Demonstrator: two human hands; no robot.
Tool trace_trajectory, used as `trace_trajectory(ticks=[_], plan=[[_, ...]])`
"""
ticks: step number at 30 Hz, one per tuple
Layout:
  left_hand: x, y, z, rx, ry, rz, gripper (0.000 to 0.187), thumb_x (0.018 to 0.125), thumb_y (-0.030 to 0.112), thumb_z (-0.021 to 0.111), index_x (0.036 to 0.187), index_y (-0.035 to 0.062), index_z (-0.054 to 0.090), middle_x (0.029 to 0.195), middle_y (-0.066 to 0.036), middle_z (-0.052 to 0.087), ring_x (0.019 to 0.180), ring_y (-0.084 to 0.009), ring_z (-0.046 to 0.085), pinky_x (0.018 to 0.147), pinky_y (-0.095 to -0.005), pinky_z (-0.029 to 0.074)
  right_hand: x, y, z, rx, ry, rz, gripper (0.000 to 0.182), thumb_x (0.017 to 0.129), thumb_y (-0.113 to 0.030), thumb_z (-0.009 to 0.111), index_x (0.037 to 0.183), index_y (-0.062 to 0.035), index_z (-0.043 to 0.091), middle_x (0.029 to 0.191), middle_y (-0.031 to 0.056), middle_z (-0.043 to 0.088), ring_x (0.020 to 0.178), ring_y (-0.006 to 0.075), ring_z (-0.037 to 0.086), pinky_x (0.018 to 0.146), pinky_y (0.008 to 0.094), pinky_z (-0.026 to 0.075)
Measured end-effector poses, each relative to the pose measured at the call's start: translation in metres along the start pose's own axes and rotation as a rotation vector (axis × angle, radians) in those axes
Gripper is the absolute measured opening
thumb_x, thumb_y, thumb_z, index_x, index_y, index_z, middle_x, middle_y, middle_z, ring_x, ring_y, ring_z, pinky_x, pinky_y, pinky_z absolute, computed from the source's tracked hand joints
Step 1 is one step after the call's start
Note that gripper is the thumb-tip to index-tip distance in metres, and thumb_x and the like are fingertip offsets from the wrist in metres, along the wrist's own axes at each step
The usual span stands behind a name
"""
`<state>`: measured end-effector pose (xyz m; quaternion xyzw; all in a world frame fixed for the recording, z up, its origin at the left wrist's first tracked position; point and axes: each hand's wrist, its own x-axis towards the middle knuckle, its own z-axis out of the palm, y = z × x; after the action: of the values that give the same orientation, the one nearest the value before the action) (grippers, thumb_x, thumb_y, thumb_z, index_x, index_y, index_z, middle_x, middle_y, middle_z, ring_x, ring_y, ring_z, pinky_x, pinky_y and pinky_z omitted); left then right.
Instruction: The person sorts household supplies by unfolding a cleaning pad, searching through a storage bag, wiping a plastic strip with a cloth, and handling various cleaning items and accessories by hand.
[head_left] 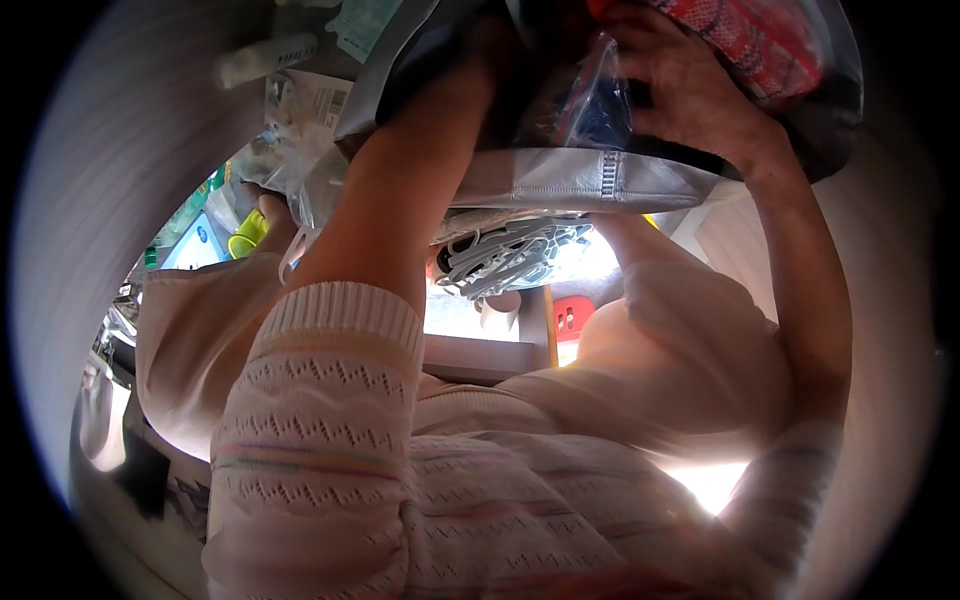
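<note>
My right hand (690,90) grips a clear crinkly plastic packet (600,100) inside the grey zippered fabric bag (570,180); left hand is hidden inside it, grip unknowable. I'd work slowly.

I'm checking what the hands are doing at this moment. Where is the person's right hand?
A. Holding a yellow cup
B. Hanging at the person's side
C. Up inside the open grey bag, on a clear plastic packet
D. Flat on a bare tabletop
C: the right hand is raised into the grey bag, its fingers on a clear plastic packet beside a red patterned item.
</note>
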<state>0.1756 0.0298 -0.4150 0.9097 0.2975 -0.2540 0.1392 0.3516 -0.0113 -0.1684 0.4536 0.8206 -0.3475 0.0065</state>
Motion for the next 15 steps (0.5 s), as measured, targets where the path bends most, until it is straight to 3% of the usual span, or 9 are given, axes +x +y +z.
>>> trace_trajectory(ticks=[10,15], plan=[[-0.032,-0.009,-0.056,0.192,-0.079,0.253,0.022,0.080,0.017,0.047,0.090,0.0125,0.066,0.095,-0.009,0.064,0.088,-0.0231,0.061,0.074,-0.0344,0.049,0.000,-0.006,-0.005,0.094,0.048,-0.016,0.036,0.061,-0.018,0.064,0.095,-0.0070,0.060,0.106,0.0142,0.053,0.107,0.0318,0.042,0.097,0.0395,0.030],[-0.060,-0.011,-0.082,0.055,-0.030,0.246,0.021,0.079,0.017,0.048,0.087,0.0127,0.066,0.093,-0.008,0.064,0.087,-0.0227,0.062,0.071,-0.0343,0.049,-0.001,-0.002,-0.002,0.055,0.048,-0.041,0.033,0.062,-0.020,0.064,0.092,-0.0069,0.059,0.104,0.0133,0.054,0.106,0.0321,0.042,0.096,0.0396,0.031]])
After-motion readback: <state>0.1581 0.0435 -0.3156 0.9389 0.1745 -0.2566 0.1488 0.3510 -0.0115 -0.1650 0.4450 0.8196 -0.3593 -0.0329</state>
